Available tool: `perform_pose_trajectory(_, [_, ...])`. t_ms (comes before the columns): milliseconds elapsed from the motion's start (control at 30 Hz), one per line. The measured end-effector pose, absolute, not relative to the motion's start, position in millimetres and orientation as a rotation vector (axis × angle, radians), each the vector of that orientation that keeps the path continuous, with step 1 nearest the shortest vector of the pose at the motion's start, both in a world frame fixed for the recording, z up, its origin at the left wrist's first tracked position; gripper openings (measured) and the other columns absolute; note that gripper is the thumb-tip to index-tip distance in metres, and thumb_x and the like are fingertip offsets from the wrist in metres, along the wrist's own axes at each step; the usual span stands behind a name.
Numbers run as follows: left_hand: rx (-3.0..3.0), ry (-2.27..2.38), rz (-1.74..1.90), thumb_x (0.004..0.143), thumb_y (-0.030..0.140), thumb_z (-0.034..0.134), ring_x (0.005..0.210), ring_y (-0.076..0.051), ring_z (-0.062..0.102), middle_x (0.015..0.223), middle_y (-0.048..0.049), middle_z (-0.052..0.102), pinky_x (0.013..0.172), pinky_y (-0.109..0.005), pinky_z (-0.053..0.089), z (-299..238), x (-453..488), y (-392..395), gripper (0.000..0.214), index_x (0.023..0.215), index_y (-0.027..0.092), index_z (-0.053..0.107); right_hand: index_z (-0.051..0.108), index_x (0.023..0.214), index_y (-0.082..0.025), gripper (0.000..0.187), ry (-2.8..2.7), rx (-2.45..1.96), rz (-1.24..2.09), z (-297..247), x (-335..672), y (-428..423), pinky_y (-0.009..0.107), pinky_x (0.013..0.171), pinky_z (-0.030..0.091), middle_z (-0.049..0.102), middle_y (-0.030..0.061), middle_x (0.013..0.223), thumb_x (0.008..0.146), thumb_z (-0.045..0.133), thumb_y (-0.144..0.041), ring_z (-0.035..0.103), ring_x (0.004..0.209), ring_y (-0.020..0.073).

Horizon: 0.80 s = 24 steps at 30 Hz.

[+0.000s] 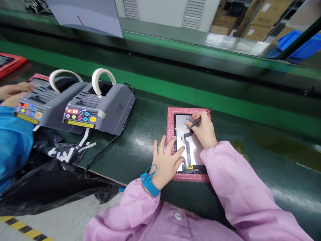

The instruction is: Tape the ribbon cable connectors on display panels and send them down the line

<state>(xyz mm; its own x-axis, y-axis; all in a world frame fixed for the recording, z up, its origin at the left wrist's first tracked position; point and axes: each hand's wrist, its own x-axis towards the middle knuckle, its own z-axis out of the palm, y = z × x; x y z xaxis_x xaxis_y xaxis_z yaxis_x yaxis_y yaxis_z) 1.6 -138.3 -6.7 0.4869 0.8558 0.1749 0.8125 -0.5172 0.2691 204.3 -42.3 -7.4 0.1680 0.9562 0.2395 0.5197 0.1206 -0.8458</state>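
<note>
A tablet screen panel (182, 127) lies silver back up on a sheet of pink bubble wrap (171, 122) on the green bench. A dark flex cable (187, 149) runs down its back to a yellow-taped connector (190, 167) near the lower edge. My right hand (204, 129) is closed around dark tweezers (196, 123), held over the upper part of the panel; their tip is partly hidden by the fingers. With fingers spread, my left hand (167, 160) rests on the panel's left edge and the wrap. A blue wrist strap (149, 184) circles my left wrist.
Two grey tape dispensers (100, 107) with white tape rolls stand to the left. A black bag (57, 187) hangs at the bench edge below them, with tape scraps. At far left are a co-worker's blue sleeve (15, 144) and hand (16, 92). A black cable (100, 152) crosses the bench.
</note>
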Motion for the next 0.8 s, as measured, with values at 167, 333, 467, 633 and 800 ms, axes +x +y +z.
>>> perform_pose_trajectory(167, [2.601,1.46,0.413,0.097,0.04,0.055,0.147,-0.043,0.031,0.156,-0.0142,0.043,0.114,-0.066,0.031,-10.0,-2.0,-140.6,0.043,0.137,0.029,0.061,0.039,0.088,-0.027,0.032,-1.391,-1.711,0.444,8.7,232.1,-48.7,0.038,0.077,0.047,0.062,0.0053,0.098,0.085,0.066,-0.043,0.061,0.086,0.0233])
perform_pose_trajectory(333, [2.66,1.47,0.39,0.096,0.045,0.055,0.149,-0.041,0.031,0.157,-0.0112,0.045,0.116,-0.064,0.028,-12.8,-4.3,-141.9,0.055,0.147,0.025,0.05,0.037,0.089,-0.027,0.036,-1.377,-2.066,0.538,14.0,269.1,-56.7,0.038,0.065,0.044,0.062,0.0011,0.074,0.084,0.065,-0.051,0.061,0.066,0.0254])
perform_pose_trajectory(467, [2.664,1.468,0.397,0.097,0.044,0.053,0.148,-0.041,0.032,0.156,-0.0123,0.045,0.116,-0.064,0.029,-13.1,-4.8,-141.0,0.055,0.148,0.024,0.049,0.036,0.089,-0.028,0.054,-1.262,-1.984,0.746,5.1,269.1,-54.1,0.035,0.061,0.044,0.062,-0.0018,0.069,0.071,0.076,-0.059,0.061,0.062,0.0236])
perform_pose_trajectory(633, [2.634,1.46,0.426,0.097,0.043,0.053,0.147,-0.041,0.033,0.156,-0.0133,0.046,0.115,-0.064,0.03,-13.7,-5.5,-140.4,0.052,0.145,0.023,0.052,0.029,0.093,-0.028,0.067,-1.193,-1.72,0.879,-3.9,256.4,-46.8,0.035,0.066,0.05,0.067,-0.0002,0.08,0.064,0.077,-0.067,0.067,0.074,0.0237])
perform_pose_trajectory(800, [2.627,1.462,0.458,0.096,0.044,0.054,0.147,-0.041,0.034,0.155,-0.0136,0.047,0.115,-0.064,0.03,-15.1,-5.1,-140.9,0.051,0.143,0.022,0.054,0.031,0.094,-0.028,0.058,-1.273,-1.869,0.769,3.9,262.1,-43.9,0.037,0.062,0.05,0.066,0.0015,0.083,0.07,0.076,-0.056,0.065,0.066,0.0229])
